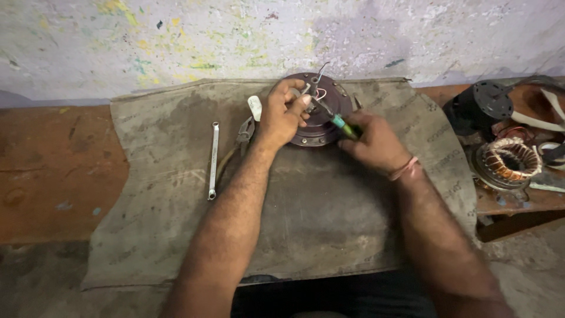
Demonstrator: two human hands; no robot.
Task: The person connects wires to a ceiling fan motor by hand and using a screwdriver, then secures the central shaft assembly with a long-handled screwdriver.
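Round motor housing (321, 112) sits at the far edge of the grey mat (329, 218) on my surface. Left hand (281, 115) arched over it, fingers pinched on its wires. Right hand (374, 143) angled in, fingers clamped on a green-handled screwdriver (338, 122). Spanner (213, 160) and pliers (242, 138) lie left.

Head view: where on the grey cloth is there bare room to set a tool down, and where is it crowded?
Bare: the grey cloth left of the wrench, and the stretch between the forearms. Crowded: the far edge, where the left hand and right hand with a screwdriver work on the round motor housing, pliers beside it.
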